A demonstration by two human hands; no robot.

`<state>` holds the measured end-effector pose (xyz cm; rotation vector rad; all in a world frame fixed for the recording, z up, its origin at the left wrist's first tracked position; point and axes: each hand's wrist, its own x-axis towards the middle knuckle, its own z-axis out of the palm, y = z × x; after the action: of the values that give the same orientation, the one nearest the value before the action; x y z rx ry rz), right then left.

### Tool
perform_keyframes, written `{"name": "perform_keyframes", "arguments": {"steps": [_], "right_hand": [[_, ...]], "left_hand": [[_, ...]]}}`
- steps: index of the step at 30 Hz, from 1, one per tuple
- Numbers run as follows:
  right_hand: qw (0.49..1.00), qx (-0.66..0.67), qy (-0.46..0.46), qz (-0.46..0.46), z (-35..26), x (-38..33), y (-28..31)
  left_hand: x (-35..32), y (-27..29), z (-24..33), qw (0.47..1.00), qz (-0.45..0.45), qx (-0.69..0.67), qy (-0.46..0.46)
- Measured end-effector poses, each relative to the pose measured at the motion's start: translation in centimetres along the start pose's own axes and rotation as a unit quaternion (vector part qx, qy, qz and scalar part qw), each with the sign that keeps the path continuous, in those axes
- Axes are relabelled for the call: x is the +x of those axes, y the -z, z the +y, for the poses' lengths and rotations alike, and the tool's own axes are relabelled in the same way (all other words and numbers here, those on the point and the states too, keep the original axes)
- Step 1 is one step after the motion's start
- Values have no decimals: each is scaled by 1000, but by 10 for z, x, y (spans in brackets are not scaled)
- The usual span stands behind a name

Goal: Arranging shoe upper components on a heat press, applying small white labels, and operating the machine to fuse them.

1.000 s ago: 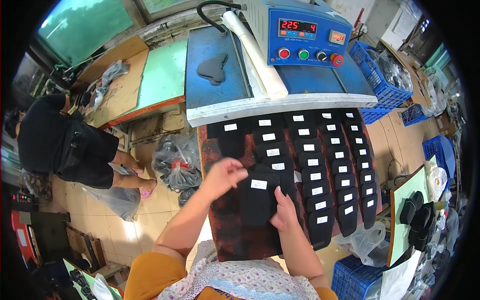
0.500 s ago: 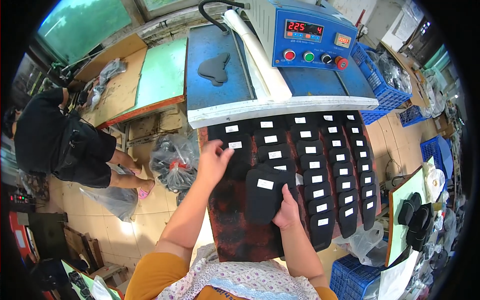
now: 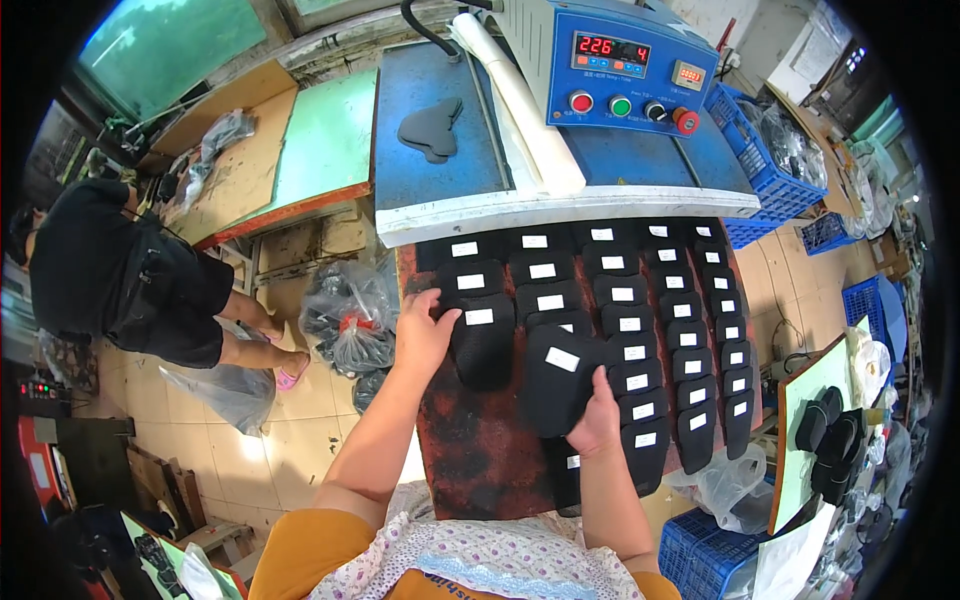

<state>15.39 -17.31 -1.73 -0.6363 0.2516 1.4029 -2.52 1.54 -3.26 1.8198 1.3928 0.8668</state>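
Note:
My right hand [image 3: 596, 418] grips a black pad [image 3: 560, 395] by its right edge, thumb on top. The pad has a white label and is tilted above the middle of the board; whether more pads lie under it cannot be seen. On the left side, my left hand [image 3: 424, 335] has its thumb and fingers apart, right beside a labelled black pad [image 3: 484, 355] lying in the left column. More labelled black pads [image 3: 633, 325] overlap in columns across the dark reddish board [image 3: 465, 450].
Beyond the board stands a blue press machine [image 3: 625, 75] with buttons and a red display; a grey cut piece [image 3: 431, 130] lies on its top. Blue crates [image 3: 710, 550] stand at the right. A person [image 3: 130, 270] in black bends at a table on the left, near plastic bags [image 3: 350, 320].
A labelled pad now lies lower in the left column, beside my left hand. My right hand and its pad have shifted right, and the pad has turned.

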Motion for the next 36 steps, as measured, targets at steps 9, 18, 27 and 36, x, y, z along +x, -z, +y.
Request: {"name": "perform_keyframes", "arguments": {"steps": [9, 18, 27, 36], "right_hand": [[993, -78, 9, 85, 13, -12, -33], [999, -29, 37, 10, -1, -24, -2], [996, -70, -27, 38, 27, -33, -8], [998, -53, 12, 28, -3, -56, 9]], "left_hand": [[-49, 11, 15, 943, -107, -270, 162], [-54, 8, 6, 960, -100, -154, 213], [-108, 11, 49, 950, -154, -244, 120], [-105, 19, 35, 962, -92, -179, 184]]}}
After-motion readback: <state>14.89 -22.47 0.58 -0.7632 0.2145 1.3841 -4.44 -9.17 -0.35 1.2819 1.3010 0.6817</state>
